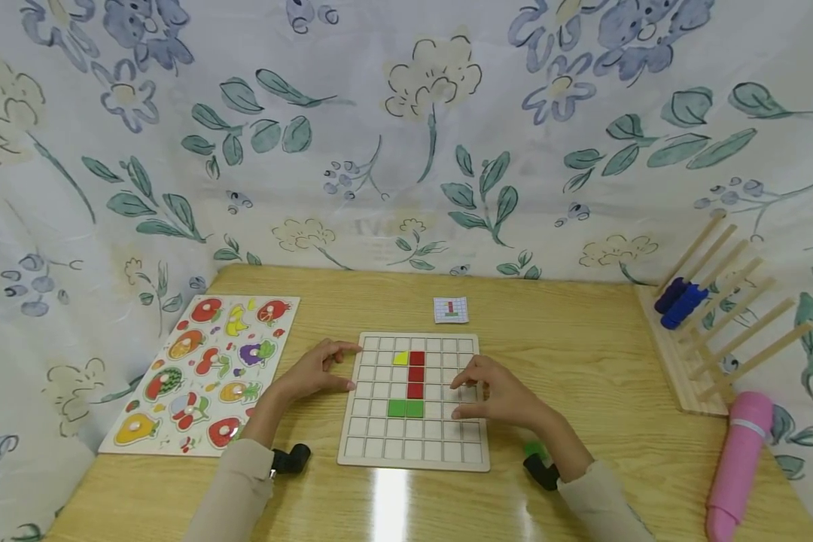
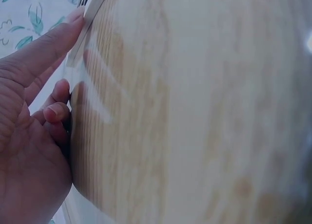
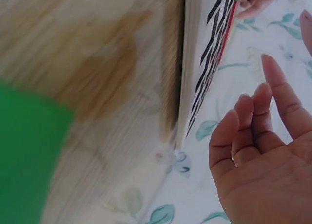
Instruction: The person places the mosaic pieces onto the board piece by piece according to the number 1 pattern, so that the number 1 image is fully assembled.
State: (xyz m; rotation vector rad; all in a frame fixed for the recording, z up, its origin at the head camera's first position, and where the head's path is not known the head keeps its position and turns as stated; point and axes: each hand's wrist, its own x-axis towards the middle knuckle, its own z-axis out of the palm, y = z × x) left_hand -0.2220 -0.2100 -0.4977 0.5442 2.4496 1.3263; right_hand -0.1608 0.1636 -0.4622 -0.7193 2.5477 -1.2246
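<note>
A wooden grid board (image 1: 373,448) lies in the middle of the table. On it are a column of three red squares (image 1: 416,374), a yellow piece with a slanted side (image 1: 401,359) at the top red one's left, and two green squares (image 1: 405,408) below. My left hand (image 1: 312,370) rests thumb and forefinger at the board's left edge, its other fingers bent in the left wrist view. Over the board's right columns hovers my right hand (image 1: 497,393), fingers loosely bent, thumb apart, nothing between them. Another green piece (image 3: 29,156) lies on the table under the right wrist.
Behind the board lies a small pattern card (image 1: 450,309). A fruit puzzle board (image 1: 196,376) is at the left. To the right stand a wooden peg rack (image 1: 691,376) with blue pieces and a pink cylindrical object (image 1: 738,467). A floral curtain (image 1: 379,211) hangs along the table's back edge.
</note>
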